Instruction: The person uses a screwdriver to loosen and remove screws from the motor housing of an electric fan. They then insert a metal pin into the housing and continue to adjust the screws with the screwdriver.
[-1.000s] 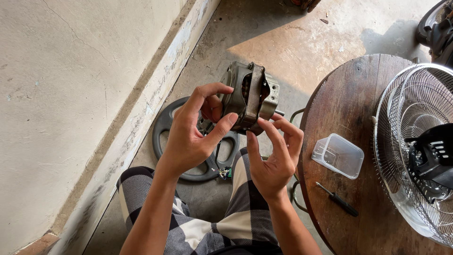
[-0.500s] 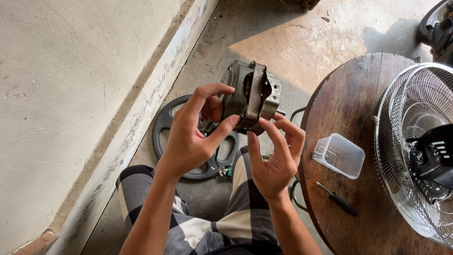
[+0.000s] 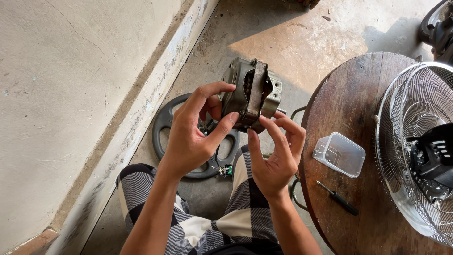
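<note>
A grey metal fan motor (image 3: 252,92) is held up over my lap, above the concrete floor. My left hand (image 3: 193,134) grips its left side, thumb and fingers wrapped round the housing. My right hand (image 3: 276,153) holds the motor from below and on the right, fingertips touching its lower edge near the short shaft. Both hands are closed on the motor. My legs in black-and-white checked shorts (image 3: 226,226) are below.
A round wooden table (image 3: 358,156) stands at the right with a clear plastic tub (image 3: 339,153), a black-handled screwdriver (image 3: 337,198) and a wire fan guard (image 3: 417,141). A dark plastic ring (image 3: 172,134) lies on the floor. A plaster wall (image 3: 71,85) runs along the left.
The hands and the motor have stayed almost still; the fingers have only shifted slightly on the housing.
</note>
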